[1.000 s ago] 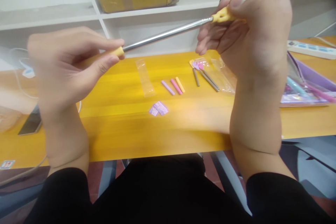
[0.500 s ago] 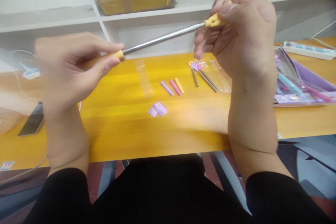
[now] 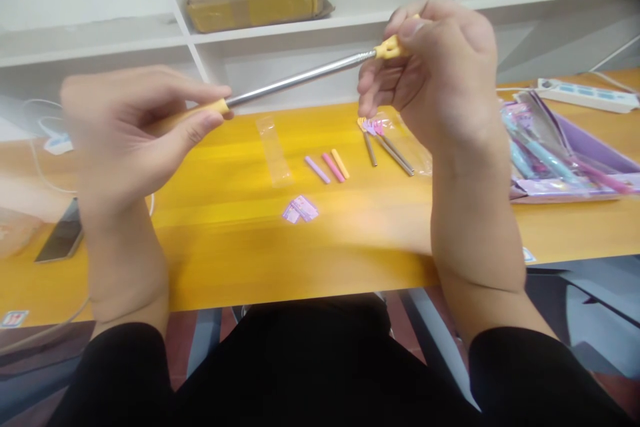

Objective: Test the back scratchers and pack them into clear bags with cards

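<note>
A telescopic back scratcher (image 3: pixel 303 78) with a silver rod is stretched between my two hands above the table, sloping up to the right. My left hand (image 3: pixel 135 127) pinches its yellow handle, most of which the fingers hide. At the other end, the thumb and forefinger of my right hand (image 3: pixel 440 67) are closed on the yellow claw head, with the other fingers loosely curled. Below lie a purple tube (image 3: pixel 317 169), a pink tube (image 3: pixel 333 167) and a yellow tube (image 3: pixel 340 164). Beside them are several claw heads on metal rods (image 3: pixel 397 152), in yellow, purple and pink.
A clear plastic sleeve (image 3: pixel 274 152) and small purple cards (image 3: pixel 301 209) lie on the table. At right stands a purple box (image 3: pixel 595 140) of wrapped items, near a power strip (image 3: pixel 587 95). A phone (image 3: pixel 61 233) rests at left; a taped carton (image 3: pixel 257 0) sits on the shelf.
My right hand has come left and down, closer to my left hand, and the visible silver rod is shorter. Both hands keep their hold on the back scratcher.
</note>
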`<state>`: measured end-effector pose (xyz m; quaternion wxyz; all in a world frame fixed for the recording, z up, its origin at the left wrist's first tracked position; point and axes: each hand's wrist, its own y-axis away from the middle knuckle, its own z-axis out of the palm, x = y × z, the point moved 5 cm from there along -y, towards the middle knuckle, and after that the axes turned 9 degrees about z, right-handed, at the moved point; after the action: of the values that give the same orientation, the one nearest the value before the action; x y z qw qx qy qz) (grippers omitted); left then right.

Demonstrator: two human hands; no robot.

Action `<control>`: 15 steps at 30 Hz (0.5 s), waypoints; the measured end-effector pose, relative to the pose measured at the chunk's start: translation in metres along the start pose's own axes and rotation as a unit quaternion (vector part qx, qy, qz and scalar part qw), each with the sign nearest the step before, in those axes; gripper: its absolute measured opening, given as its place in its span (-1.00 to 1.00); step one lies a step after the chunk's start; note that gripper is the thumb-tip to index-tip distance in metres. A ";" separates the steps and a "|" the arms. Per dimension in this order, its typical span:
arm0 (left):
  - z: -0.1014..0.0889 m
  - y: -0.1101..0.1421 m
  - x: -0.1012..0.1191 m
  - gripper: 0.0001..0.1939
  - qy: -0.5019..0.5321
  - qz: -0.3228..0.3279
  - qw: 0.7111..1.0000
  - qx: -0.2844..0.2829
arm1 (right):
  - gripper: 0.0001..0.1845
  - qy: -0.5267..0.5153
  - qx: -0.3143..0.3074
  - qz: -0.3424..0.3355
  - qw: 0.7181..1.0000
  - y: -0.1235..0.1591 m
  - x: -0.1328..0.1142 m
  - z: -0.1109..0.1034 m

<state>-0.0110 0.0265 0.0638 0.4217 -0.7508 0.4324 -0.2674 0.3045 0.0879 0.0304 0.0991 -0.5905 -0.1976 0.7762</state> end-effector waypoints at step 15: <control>0.001 0.001 0.002 -0.78 -0.009 -0.012 1.000 0.018 | -0.92 -0.002 0.009 0.002 1.000 -0.003 0.005 0.000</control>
<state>-0.0097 0.0250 0.0623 0.4359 -0.7507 0.4145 -0.2732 0.3033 0.0923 0.0274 0.1029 -0.5886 -0.1893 0.7792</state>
